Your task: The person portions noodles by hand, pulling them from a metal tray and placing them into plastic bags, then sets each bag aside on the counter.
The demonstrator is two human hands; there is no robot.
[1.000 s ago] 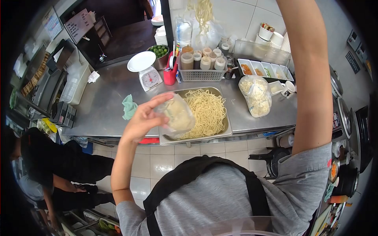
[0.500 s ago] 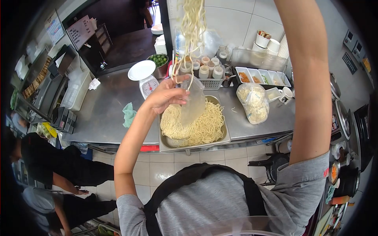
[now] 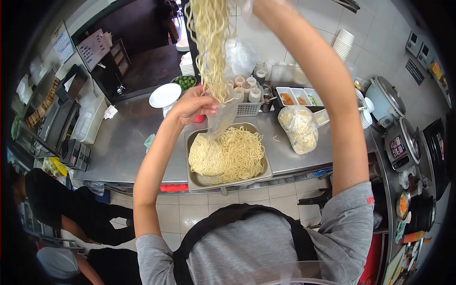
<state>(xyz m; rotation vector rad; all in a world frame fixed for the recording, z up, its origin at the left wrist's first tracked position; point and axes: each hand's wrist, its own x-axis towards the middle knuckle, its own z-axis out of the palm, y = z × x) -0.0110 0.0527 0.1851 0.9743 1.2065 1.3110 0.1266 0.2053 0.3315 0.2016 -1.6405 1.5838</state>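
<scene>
My left hand (image 3: pixel 194 105) pinches the rim of a clear plastic bag (image 3: pixel 222 118) above the tray. A long bundle of noodles (image 3: pixel 211 42) hangs from the top edge of the view, its lower end at the bag's mouth. My right arm reaches up to the top; only part of my right hand (image 3: pixel 246 6) shows there, blurred and cut off, beside the upper noodles. Below the bag, a metal tray (image 3: pixel 228 186) holds a heap of loose noodles (image 3: pixel 242 154) and a paler mound on its left side.
Right of the tray lies a filled plastic bag (image 3: pixel 299 129). Behind are sauce bottles (image 3: pixel 247 90), a topping container (image 3: pixel 301 97) and a scale with a white plate (image 3: pixel 165 95). Limes (image 3: pixel 185 82) sit in a bowl. Two people stand at lower left. A rice cooker (image 3: pixel 403 142) is at right.
The noodle bundle has come lower and looks thicker, its ends now at the bag's mouth. My right arm has swung left across the top. The view has shifted slightly.
</scene>
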